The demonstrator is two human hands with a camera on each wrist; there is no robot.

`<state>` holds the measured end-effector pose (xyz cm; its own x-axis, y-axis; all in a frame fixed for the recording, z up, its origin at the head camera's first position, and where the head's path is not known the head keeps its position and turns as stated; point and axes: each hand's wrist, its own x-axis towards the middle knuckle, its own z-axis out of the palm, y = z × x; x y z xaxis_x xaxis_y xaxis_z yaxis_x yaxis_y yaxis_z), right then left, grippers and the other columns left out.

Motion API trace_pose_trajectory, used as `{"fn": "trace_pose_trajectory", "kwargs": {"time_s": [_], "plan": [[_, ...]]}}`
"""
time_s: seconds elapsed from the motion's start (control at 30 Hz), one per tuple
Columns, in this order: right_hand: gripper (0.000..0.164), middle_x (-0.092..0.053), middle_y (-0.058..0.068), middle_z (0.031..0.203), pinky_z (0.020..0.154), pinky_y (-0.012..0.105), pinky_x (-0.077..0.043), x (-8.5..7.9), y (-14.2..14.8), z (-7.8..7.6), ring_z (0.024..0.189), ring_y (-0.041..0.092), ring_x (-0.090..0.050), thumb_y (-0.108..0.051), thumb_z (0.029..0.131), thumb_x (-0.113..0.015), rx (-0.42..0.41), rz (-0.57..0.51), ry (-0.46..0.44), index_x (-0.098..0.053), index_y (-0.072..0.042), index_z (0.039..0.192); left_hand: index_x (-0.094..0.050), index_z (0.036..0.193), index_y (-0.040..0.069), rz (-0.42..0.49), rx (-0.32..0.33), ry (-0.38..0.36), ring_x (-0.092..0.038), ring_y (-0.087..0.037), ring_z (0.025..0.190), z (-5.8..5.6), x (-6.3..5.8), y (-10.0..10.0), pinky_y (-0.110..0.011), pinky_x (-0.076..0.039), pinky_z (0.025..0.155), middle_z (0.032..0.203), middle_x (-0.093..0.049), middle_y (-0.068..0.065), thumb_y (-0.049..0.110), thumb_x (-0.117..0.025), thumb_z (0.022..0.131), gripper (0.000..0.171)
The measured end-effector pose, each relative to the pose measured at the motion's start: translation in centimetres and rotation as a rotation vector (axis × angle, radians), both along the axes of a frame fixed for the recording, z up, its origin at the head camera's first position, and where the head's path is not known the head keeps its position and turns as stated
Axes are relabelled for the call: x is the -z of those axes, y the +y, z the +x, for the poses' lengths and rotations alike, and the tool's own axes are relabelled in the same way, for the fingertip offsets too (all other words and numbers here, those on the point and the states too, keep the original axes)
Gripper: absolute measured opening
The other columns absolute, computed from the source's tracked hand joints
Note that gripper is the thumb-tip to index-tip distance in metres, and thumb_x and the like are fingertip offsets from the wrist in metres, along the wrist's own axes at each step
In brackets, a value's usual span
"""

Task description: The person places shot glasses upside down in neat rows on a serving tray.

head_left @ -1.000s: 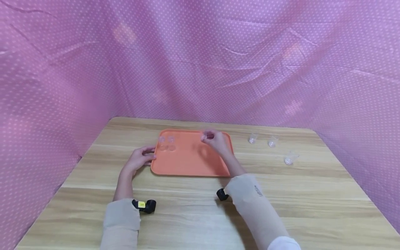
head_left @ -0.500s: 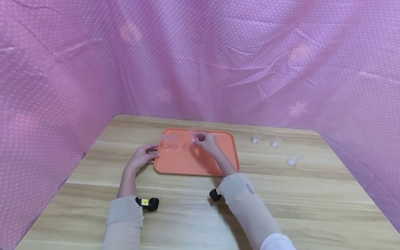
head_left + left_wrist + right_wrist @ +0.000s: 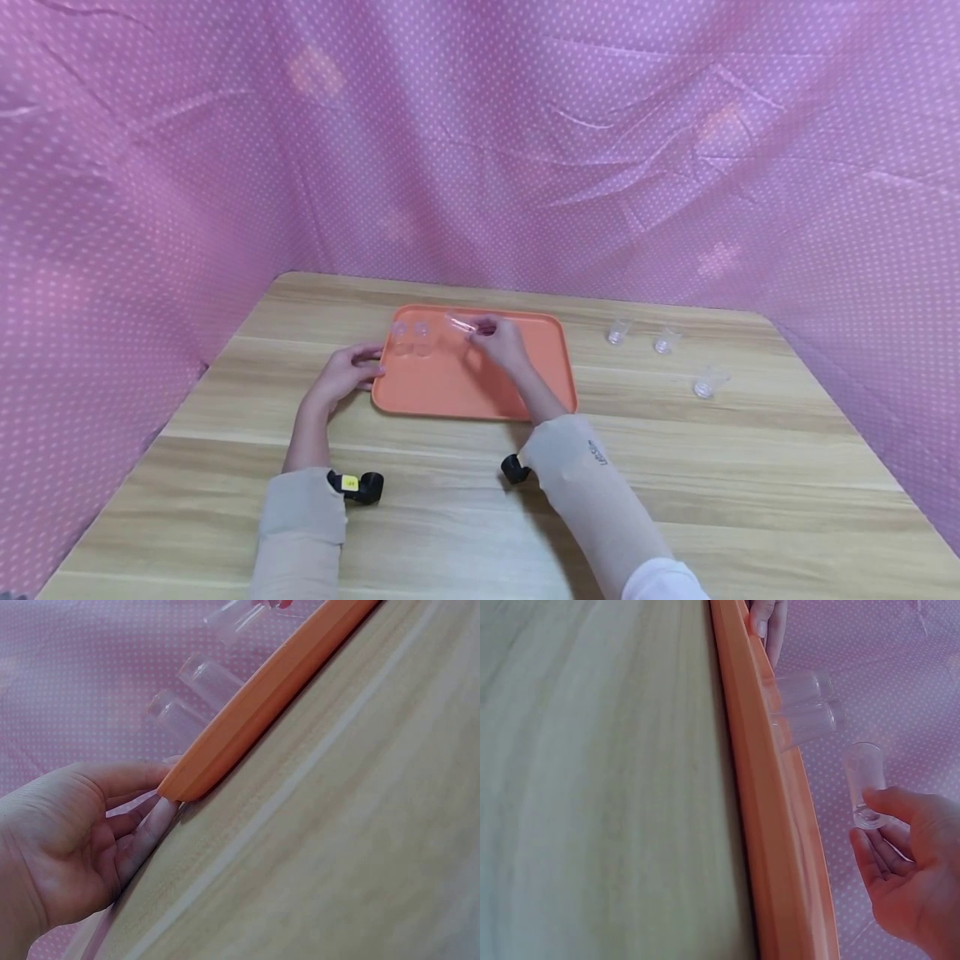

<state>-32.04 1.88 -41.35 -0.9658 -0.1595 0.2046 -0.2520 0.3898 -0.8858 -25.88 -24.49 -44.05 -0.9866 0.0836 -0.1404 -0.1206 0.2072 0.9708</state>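
My right hand (image 3: 501, 342) holds a small clear glass (image 3: 459, 322) above the orange tray (image 3: 465, 396). In the right wrist view the held glass (image 3: 865, 780) lies nearly on its side, its thick base by the fingertips. Two more clear glasses, one (image 3: 400, 330) at the left and one (image 3: 422, 330) beside it, stand at the tray's far left, seemingly upside down, their thick bases up. My left hand (image 3: 341, 375) pinches the tray's left rim; the left wrist view has thumb and fingers (image 3: 150, 825) about its edge.
Three clear glasses stand on the wooden table (image 3: 420, 508) to the right: one (image 3: 617, 332) nearest the tray, another (image 3: 664, 340) beside it, and a third (image 3: 707, 383) nearer me. A pink dotted curtain (image 3: 480, 150) rises behind the table and at both sides.
My right hand has carried the glass leftward over the tray and tipped it from roughly upright onto its side, mouth leftward. My left hand stays at the tray's rim. The view has shifted slightly.
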Motion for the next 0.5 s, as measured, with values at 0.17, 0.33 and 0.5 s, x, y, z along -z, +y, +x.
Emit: {"fn": "trace_pose_trajectory", "kwargs": {"time_s": [0.17, 0.33, 0.5], "plan": [[0.022, -0.065, 0.014, 0.089, 0.073, 0.024, -0.052, -0.1, -0.06, -0.02, 0.084, 0.023, -0.06, 0.0, 0.079, -0.068, 0.03, -0.098, -0.02, -0.065, 0.006, 0.1, -0.035, 0.137, -0.003, -0.005, 0.0, -0.003, -0.057, -0.023, 0.095, 0.0, -0.05, 0.01, -0.029, -0.053, 0.075, 0.129, -0.043, -0.023, 0.003, -0.056, 0.089, 0.053], [0.023, -0.064, 0.017, 0.092, 0.074, 0.024, -0.052, -0.44, -0.42, 0.02, 0.085, 0.023, -0.06, 0.001, 0.082, -0.066, 0.036, -0.234, -0.054, -0.063, 0.008, 0.103, -0.037, 0.137, -0.002, -0.005, -0.002, -0.004, -0.057, -0.021, 0.094, -0.02, 0.03, 0.05, -0.029, -0.053, 0.075, 0.128, -0.044, -0.022, 0.003, -0.057, 0.089, 0.052], [0.026, -0.065, 0.016, 0.093, 0.075, 0.023, -0.052, -0.5, -0.94, -0.22, 0.085, 0.019, -0.059, 0.0, 0.081, -0.067, 0.049, -0.309, -0.098, -0.063, 0.009, 0.106, -0.037, 0.137, -0.002, -0.006, -0.003, -0.001, -0.057, -0.02, 0.093, -0.13, 0.1, 0.07, -0.029, -0.053, 0.075, 0.127, -0.044, -0.022, 0.003, -0.057, 0.089, 0.052]]}}
